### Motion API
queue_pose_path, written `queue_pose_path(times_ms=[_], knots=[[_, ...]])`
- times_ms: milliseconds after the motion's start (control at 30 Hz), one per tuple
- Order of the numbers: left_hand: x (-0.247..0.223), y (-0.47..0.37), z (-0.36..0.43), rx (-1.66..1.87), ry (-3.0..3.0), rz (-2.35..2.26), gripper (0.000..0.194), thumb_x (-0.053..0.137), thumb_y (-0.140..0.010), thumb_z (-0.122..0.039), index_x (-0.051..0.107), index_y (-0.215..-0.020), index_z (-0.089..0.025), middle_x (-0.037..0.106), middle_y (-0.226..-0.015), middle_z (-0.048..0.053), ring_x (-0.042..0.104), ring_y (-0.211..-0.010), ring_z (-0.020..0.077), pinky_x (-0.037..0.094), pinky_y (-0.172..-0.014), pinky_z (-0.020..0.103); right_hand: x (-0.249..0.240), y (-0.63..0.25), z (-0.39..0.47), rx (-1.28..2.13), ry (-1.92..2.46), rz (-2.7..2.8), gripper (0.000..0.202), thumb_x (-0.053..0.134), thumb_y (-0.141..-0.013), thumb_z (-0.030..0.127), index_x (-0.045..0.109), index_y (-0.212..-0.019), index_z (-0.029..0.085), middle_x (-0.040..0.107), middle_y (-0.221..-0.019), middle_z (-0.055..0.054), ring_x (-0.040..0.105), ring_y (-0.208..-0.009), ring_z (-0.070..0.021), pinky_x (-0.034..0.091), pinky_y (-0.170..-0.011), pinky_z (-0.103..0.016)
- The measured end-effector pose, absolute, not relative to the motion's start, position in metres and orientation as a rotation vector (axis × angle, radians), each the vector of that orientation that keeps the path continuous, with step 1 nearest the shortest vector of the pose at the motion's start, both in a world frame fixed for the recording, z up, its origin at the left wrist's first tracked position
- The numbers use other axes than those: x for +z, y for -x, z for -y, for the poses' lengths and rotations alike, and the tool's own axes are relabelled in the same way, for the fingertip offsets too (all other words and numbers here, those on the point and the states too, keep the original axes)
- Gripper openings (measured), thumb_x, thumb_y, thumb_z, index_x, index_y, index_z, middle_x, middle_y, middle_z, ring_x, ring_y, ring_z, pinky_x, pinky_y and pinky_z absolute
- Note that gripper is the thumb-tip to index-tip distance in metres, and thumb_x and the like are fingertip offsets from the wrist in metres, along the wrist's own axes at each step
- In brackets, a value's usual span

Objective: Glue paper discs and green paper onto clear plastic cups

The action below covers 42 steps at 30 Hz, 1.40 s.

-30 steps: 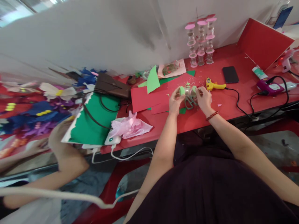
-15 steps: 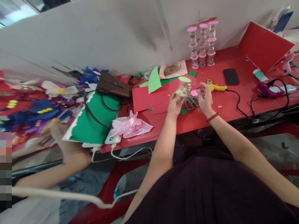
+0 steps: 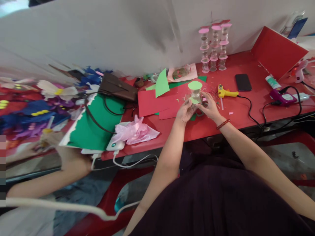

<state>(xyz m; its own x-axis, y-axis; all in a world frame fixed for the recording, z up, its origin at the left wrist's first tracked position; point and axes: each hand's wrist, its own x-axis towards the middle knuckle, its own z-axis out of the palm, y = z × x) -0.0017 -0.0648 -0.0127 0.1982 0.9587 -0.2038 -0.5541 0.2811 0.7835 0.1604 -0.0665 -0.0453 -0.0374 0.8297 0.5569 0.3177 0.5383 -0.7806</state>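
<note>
A clear plastic hourglass shape [image 3: 196,92] with light green paper discs at its top and bottom is held upright over the table. My left hand [image 3: 185,112] grips it low on the left side, fingers closed. From the right, my right hand [image 3: 208,106] is also closed on it, fingertips at its side and lower disc. Scissors [image 3: 199,113] lie mostly hidden beneath my hands. Close to my right hand rests a yellow glue gun [image 3: 227,92] with a glue stick at its nozzle.
Pink-disced clear plastic towers [image 3: 213,49] stand by the wall. Red paper sheets [image 3: 154,102] lie on the red table. To the right are a black phone [image 3: 243,82] and a purple power strip [image 3: 283,97]; cords hang off the edge. A co-worker's arm [image 3: 49,177] is at left.
My right hand has moved left and down and closed on the plastic hourglass shape; before, it was apart from it. A pink disc near that hand is now out of sight.
</note>
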Motion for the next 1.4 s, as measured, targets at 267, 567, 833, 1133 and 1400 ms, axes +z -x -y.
queue_pose_path(times_ms=[267,567,833,1133,1400], knots=[[-0.012,-0.003,0.065,1.125,-0.610,-0.747,0.028,0.052,-0.104,-0.012,0.074,-0.120,-0.018,0.082,-0.108,0.008,0.079,-0.113,0.0202,0.064,-0.096,0.029,-0.045,-0.160,0.063,0.543,0.997,1.659,0.061,0.071,-0.090,0.065,0.065,-0.138,0.028,0.067,-0.142,-0.014,0.062,-0.134,-0.0338,0.052,-0.115,-0.054],[-0.018,-0.003,0.064,1.165,-0.677,-0.781,0.019,0.066,-0.097,-0.013,0.078,-0.111,-0.021,0.082,-0.110,0.004,0.078,-0.105,0.0143,0.060,-0.100,0.027,-0.049,-0.160,0.062,0.514,1.011,1.625,0.057,0.070,-0.091,0.063,0.066,-0.133,0.026,0.071,-0.130,-0.015,0.066,-0.123,-0.0320,0.055,-0.110,-0.051],[-0.018,0.000,0.065,1.171,-0.664,-0.795,0.019,0.066,-0.099,-0.021,0.076,-0.115,-0.022,0.083,-0.108,0.004,0.078,-0.089,0.0125,0.060,-0.088,0.025,-0.052,-0.161,0.062,0.525,0.994,1.566,0.054,0.076,-0.087,0.051,0.067,-0.133,0.025,0.066,-0.137,-0.016,0.066,-0.127,-0.0327,0.057,-0.109,-0.052],[-0.011,0.001,0.066,1.141,-0.718,-0.800,0.052,0.057,-0.098,-0.068,0.077,-0.114,-0.023,0.081,-0.110,0.009,0.077,-0.090,0.0186,0.061,-0.079,0.029,-0.056,-0.158,0.061,0.707,1.034,1.533,0.061,0.079,-0.083,0.050,0.065,-0.136,0.023,0.076,-0.125,-0.013,0.075,-0.110,-0.0296,0.060,-0.104,-0.050],[0.014,0.006,0.061,1.067,-0.726,-0.857,0.051,0.064,-0.093,-0.069,0.075,-0.111,-0.022,0.080,-0.098,0.010,0.076,-0.092,0.0238,0.063,-0.078,0.034,-0.059,-0.159,0.058,0.743,1.045,1.527,0.064,0.078,-0.081,0.045,0.064,-0.139,0.022,0.076,-0.125,-0.013,0.075,-0.111,-0.0282,0.062,-0.099,-0.045]])
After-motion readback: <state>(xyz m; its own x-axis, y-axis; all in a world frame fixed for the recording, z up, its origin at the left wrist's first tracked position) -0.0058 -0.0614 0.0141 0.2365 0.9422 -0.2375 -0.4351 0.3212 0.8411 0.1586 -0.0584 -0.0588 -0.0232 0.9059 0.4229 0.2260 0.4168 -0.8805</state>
